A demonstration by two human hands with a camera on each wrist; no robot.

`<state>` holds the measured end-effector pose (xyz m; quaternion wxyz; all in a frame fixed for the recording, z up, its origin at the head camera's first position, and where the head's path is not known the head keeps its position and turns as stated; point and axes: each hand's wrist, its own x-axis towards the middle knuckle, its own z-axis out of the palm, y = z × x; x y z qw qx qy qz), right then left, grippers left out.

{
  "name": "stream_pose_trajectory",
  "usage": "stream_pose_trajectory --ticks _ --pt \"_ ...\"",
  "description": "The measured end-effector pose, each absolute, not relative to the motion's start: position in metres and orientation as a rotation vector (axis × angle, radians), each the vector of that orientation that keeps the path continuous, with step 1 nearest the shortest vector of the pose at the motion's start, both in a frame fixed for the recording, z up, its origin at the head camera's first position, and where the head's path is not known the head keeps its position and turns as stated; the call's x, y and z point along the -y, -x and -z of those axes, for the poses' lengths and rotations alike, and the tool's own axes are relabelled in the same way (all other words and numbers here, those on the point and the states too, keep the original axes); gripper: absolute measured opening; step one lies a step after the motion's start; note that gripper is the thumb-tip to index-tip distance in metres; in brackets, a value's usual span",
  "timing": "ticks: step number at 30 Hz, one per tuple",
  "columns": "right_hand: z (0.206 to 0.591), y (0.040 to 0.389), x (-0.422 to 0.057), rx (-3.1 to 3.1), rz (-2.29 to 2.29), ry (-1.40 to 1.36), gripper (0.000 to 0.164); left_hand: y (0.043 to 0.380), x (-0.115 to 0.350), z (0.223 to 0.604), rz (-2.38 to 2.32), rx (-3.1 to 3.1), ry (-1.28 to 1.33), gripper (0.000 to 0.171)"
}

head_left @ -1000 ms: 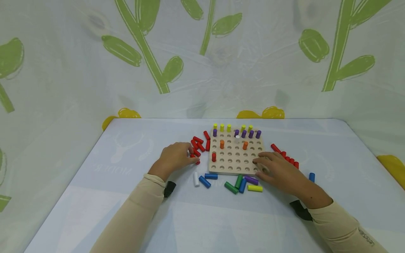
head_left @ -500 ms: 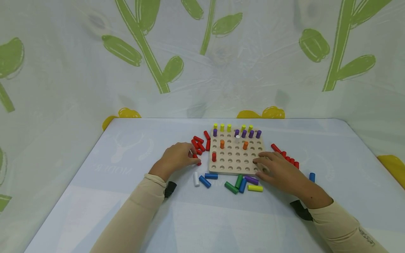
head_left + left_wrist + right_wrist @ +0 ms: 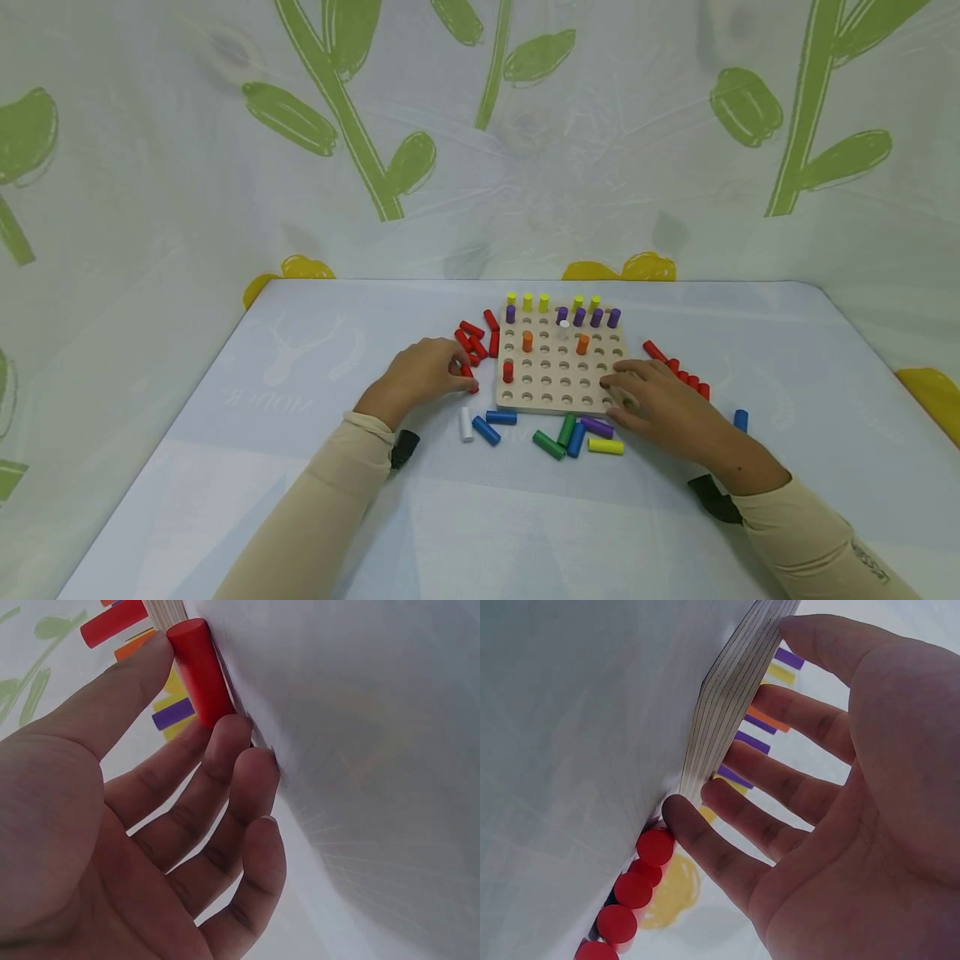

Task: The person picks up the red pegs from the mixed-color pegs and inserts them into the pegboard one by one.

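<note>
"Red peg [image 3: 201, 673] first: since a second ago it has crept slightly toward three o'clock and seems to have turned a little. What of the right hand [image 3: 667, 408]?"

"Looks unmoved. It rests at the four o'clock corner of the board [image 3: 536, 389], fingers spread and slightly bent, touching the edge, no peg in them."

"And the left hand [image 3: 416, 373]?"

"Narrow grip: thumb against the peg by its nearer end, forefinger at the farther one, so I'd call it pinched. Its other fingers curve loosely and hold nothing."

"How does the peg lie?"

"At three o'clock from the left palm, long axis roughly eleven to five. I can't tell whether it's clear of the table [image 3: 480, 517]."

"Which hand is nearer?"

"Left, plainly. Right is well apart, across the board."

"So what counts most?"

"That axis, I'd judge: this peg lies down, while the upright red peg [image 3: 507, 372] stands in the board at three o'clock from it. Loose red pegs [image 3: 477, 347] crowd it near twelve."
</note>
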<state>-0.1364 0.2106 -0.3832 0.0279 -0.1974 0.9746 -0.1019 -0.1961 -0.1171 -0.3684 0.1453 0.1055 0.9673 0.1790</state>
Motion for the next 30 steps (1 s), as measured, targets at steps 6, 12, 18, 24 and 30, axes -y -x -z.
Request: stream_pose_trajectory --ticks 6,12,18,24,30 --pt "0.3814 0.1359 -0.2096 -3.012 0.321 0.612 0.048 0.1957 0.1169 0.3686 -0.551 -2.770 -0.306 0.037" --pt "0.3810 0.1361 -0.2097 -3.008 0.322 0.609 0.048 0.1951 0.1166 0.3689 -0.563 -2.770 -0.312 0.040" --pt "0.3812 0.1364 -0.2101 -3.008 0.312 0.608 0.048 0.1943 0.1136 0.3674 -0.623 -2.750 -0.321 0.040" --pt "0.3810 0.1355 -0.2102 -3.009 0.324 0.610 0.048 0.1928 0.1124 0.3679 -0.713 -2.694 -0.326 0.038" --pt "0.3799 0.1361 -0.2095 -3.006 0.327 0.613 0.048 0.1934 0.1125 0.3699 -0.764 -2.676 -0.367 0.039"
